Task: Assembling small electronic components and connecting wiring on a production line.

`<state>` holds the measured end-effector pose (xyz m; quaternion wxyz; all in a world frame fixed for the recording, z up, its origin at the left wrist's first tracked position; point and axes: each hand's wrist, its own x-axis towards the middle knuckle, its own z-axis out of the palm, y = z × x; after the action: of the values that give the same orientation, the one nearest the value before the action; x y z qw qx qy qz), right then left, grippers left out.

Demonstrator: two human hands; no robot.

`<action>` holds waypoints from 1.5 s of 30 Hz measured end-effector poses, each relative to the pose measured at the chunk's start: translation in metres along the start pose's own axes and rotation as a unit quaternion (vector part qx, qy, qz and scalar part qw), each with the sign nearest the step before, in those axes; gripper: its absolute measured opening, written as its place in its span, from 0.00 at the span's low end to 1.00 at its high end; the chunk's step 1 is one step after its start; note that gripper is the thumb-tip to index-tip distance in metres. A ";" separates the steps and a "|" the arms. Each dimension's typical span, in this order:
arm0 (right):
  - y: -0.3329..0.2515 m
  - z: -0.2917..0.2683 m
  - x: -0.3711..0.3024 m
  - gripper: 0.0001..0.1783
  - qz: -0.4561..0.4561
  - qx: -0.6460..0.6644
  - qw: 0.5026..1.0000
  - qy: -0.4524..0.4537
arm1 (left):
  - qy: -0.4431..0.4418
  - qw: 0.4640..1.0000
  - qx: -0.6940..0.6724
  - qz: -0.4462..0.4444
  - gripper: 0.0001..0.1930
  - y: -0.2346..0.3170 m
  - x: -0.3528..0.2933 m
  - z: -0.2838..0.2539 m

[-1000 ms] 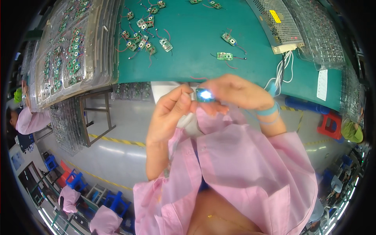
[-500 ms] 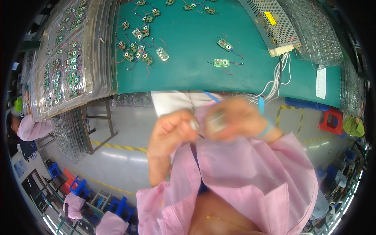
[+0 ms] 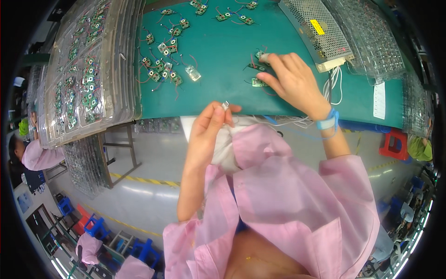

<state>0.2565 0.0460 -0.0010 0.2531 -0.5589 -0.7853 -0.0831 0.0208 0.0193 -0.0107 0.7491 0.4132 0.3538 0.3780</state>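
Observation:
My left hand (image 3: 207, 124) is above the table's front edge, pinching a small shiny, silvery-white piece (image 3: 226, 105) between thumb and fingers; its exact kind is unclear. At the right part of the green mat, my right hand (image 3: 293, 80) reaches over several small green circuit boards with thin wires. Its thumb and index finger are spread apart. The index fingertip touches the far board (image 3: 259, 55). A middle board (image 3: 256, 66) lies between finger and thumb, and the thumb is by the near board (image 3: 258, 82). My fingers partly hide these boards.
More wired circuit boards (image 3: 160, 69) lie on the green mat (image 3: 218, 51) at left. Stacked clear trays (image 3: 132, 69) of boards stand far left. A perforated metal power supply (image 3: 320, 32) with white cables (image 3: 335, 86) is at right, beside more trays (image 3: 371, 42). A blue wrist strap's cord crosses below.
My hands have come apart from in front of my chest. The right moved forward to the boards on the mat, where another board now shows; the left rose to the table edge.

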 end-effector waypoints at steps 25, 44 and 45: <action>0.056 0.056 0.087 0.15 0.188 0.001 0.969 -0.162 | 0.033 0.993 -0.113 0.019 0.12 -0.003 0.012 -0.002; -0.037 -0.034 0.055 0.08 0.306 0.680 0.649 -0.150 | 0.064 0.995 -0.022 0.070 0.11 0.018 -0.005 -0.004; -0.048 -0.038 0.049 0.08 0.319 0.724 0.594 -0.149 | 0.064 0.995 0.004 0.073 0.11 0.024 -0.004 0.002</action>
<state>0.2116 0.0537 0.0630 0.4644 -0.4116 -0.3857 0.6828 0.0140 0.0237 0.0120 0.6937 0.4159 0.3717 0.4558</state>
